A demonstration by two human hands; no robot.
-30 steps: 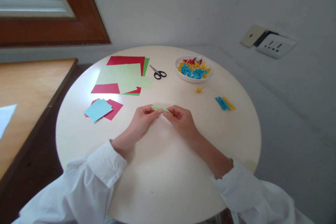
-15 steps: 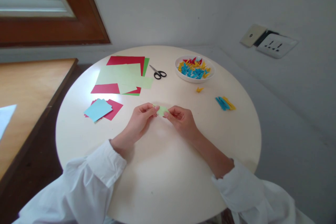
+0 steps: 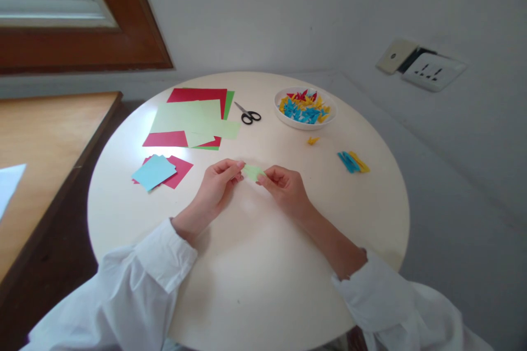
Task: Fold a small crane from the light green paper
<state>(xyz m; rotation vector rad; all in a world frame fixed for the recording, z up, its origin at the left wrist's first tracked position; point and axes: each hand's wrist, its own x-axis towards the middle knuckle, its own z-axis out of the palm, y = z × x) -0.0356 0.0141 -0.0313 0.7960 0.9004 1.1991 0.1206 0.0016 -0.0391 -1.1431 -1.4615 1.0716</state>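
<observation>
A small piece of light green paper (image 3: pixel 253 172) is held above the middle of the round table. My left hand (image 3: pixel 220 184) pinches its left end between thumb and fingers. On the other side, my right hand (image 3: pixel 286 186) grips the right edge, thumb on top. Whatever folds the paper has are too small to make out. Left of my left hand lies a pile of small light blue squares (image 3: pixel 154 173) over red squares (image 3: pixel 181 171). A single yellow folded paper piece (image 3: pixel 313 141) rests beyond my right hand.
Large red, green and light green sheets (image 3: pixel 181 115) overlap at the back left. Black-handled scissors (image 3: pixel 247 115) lie beside them. A white dish (image 3: pixel 307 125) holds many folded paper pieces. Blue and yellow folded strips (image 3: pixel 353 162) lie at the right. A wooden table (image 3: pixel 61 137) stands left.
My left hand has shifted slightly left and its thumb has slid toward the paper's end, so more of the green paper shows. My right hand has hardly moved.
</observation>
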